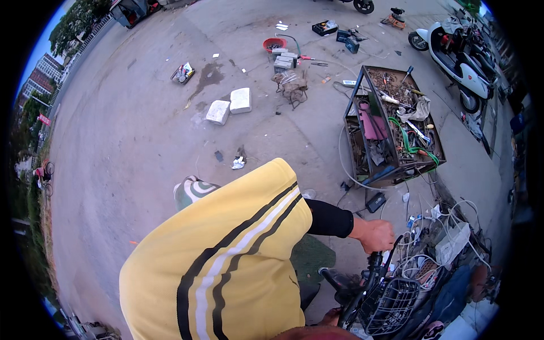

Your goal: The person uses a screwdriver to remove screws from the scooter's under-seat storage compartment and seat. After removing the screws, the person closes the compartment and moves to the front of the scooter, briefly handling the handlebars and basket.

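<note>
My left arm, in a yellow sleeve with black and white stripes over a black undersleeve, reaches to the right. At its end my left hand (374, 234) is closed in a fist on the upper end of a black handlebar (371, 281). A dark brake lever rises beside that fist. In front of the bar hangs a black wire basket (395, 306). Near the lower edge a patch of skin (331, 317), apparently my right hand, touches or sits close to the bar. Its fingers are mostly hidden.
A metal tool cart (440, 148) full of tools stands ahead right. Tangled cables (422, 266) lie beyond the basket. Two white blocks (241, 100), a red bowl (274, 45), batteries (285, 61) and a tool box (324, 28) dot the pavement. A white scooter (450, 56) is parked far right.
</note>
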Action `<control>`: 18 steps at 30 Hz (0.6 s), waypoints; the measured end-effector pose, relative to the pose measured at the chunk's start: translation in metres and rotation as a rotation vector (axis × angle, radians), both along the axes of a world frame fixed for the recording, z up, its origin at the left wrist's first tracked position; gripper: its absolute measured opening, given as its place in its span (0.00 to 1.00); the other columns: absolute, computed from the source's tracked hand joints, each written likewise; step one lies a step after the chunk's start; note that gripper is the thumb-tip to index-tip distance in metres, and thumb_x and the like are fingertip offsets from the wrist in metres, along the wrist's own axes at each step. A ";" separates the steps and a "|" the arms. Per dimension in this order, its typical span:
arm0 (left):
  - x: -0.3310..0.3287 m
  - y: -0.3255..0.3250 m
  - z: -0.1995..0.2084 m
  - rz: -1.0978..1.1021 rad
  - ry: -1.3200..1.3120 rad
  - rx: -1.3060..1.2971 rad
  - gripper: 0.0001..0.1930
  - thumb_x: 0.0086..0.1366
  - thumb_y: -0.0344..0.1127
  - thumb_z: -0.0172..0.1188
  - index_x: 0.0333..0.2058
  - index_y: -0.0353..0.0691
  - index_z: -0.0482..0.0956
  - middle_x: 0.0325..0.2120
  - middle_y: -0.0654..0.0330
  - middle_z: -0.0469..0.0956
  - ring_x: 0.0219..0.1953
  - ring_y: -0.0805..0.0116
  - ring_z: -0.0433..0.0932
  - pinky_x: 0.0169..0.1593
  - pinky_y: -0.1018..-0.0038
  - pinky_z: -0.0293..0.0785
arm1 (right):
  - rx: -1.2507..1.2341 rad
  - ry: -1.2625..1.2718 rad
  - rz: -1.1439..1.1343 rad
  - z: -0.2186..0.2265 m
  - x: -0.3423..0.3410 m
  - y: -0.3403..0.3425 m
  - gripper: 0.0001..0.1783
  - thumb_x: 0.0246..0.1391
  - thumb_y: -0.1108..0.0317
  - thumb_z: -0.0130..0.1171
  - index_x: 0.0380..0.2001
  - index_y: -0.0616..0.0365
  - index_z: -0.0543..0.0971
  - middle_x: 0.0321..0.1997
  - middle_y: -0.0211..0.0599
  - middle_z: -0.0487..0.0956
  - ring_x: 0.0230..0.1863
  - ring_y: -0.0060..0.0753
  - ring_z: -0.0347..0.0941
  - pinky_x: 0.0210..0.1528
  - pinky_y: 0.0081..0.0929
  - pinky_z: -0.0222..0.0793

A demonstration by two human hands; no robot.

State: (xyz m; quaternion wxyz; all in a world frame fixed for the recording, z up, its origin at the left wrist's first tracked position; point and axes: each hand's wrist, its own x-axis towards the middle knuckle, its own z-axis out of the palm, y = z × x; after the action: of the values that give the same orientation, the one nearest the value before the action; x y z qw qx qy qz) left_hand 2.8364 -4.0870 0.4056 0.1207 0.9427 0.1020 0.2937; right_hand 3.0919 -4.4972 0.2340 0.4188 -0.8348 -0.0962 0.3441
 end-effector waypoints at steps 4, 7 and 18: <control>0.007 0.010 0.007 -0.003 0.088 0.000 0.22 0.37 0.42 0.73 0.34 0.44 0.80 0.34 0.59 0.80 0.40 0.55 0.83 0.44 0.59 0.78 | -0.016 0.017 -0.006 0.003 -0.003 0.000 0.20 0.68 0.62 0.58 0.58 0.61 0.75 0.56 0.45 0.81 0.47 0.43 0.79 0.49 0.38 0.72; -0.020 0.017 0.019 0.029 0.206 -0.055 0.23 0.40 0.41 0.73 0.37 0.43 0.80 0.37 0.59 0.80 0.42 0.57 0.82 0.47 0.61 0.78 | -0.040 0.041 0.008 0.000 -0.015 0.010 0.20 0.68 0.62 0.59 0.58 0.61 0.76 0.55 0.45 0.80 0.48 0.43 0.78 0.49 0.38 0.73; -0.029 0.084 0.012 -0.292 0.127 -0.200 0.23 0.44 0.41 0.71 0.39 0.40 0.77 0.39 0.54 0.77 0.43 0.54 0.81 0.44 0.60 0.78 | -0.407 0.125 0.129 0.045 -0.139 0.080 0.19 0.66 0.65 0.61 0.56 0.62 0.77 0.55 0.47 0.79 0.49 0.44 0.77 0.50 0.39 0.73</control>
State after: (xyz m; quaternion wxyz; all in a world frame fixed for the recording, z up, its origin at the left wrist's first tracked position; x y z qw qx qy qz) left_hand 2.8073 -4.0029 0.4172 0.2484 0.9475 0.0003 0.2012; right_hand 2.9530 -4.4171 0.2795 0.2241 -0.8712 -0.0519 0.4337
